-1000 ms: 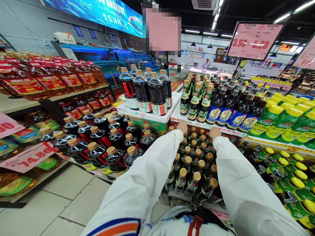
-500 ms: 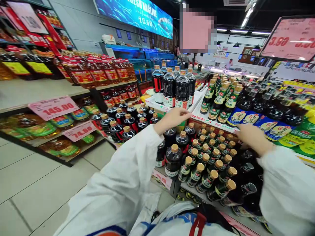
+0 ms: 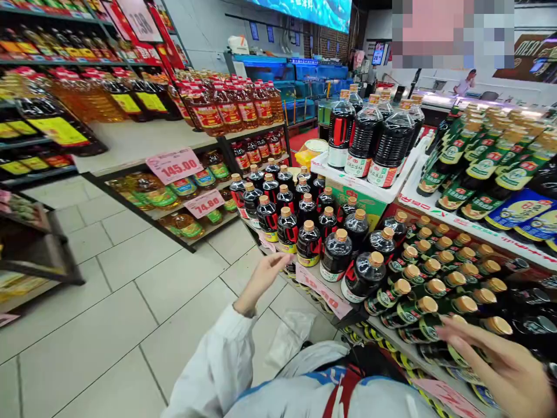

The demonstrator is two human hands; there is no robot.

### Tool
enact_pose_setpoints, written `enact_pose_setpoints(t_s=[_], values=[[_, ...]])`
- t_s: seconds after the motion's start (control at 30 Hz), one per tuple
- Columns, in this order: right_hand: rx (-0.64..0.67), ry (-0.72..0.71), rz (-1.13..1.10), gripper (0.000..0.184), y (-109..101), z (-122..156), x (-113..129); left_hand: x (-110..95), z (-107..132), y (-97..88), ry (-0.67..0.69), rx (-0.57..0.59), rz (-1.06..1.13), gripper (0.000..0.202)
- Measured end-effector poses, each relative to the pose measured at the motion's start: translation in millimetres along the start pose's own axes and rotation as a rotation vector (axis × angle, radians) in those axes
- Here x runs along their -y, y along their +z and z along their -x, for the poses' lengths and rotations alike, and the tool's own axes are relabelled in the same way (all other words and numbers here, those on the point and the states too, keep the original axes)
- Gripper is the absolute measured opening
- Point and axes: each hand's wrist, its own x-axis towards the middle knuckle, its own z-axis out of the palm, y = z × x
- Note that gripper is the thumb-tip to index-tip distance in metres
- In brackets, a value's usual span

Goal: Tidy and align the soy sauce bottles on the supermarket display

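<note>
nearby, pink tag (image 3: 322, 290) before dark bottles (image 3: 336, 253)

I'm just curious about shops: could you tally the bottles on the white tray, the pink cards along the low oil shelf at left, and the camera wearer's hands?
Large dark plastic bottles with tan caps: 6
Rectangular pink price cards with red figures: 2
Bare hands, left hand and right hand: 2
Total: 10
</note>
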Motion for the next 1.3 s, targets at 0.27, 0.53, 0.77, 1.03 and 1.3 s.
enact_pose_setpoints(t_s=[0.27, 0.53, 0.77, 1.03, 1.3], values=[[-0.158, -0.057, 0.409, 0.049, 123.4, -79.0, 20.6, 47.4, 23.3, -8.5, -0.042, 0.045, -0.042, 0.084], [0.367, 0.360, 0.740, 0.058, 143.9, -119.9, 44.7, 92.7, 74.3, 14.1, -0.202, -0.068, 0.067, 0.084], [0.329, 0.300, 0.704, 0.063, 146.3, -116.9, 38.7, 119.3, 102.4, 38.3, -0.241, -0.095, 0.060, 0.081], [0.327, 0.326, 0.665, 0.069, 149.5, -114.5, 37.5, 44.4, 27.9, 60.3, 0.244, -0.025, -0.119, 0.049], [0.131, 0.451, 0.489, 0.087, 163.1, -105.2, 33.5, -28.5, -71.1, 75.5, 0.813, 0.297, -0.412, 0.086]])
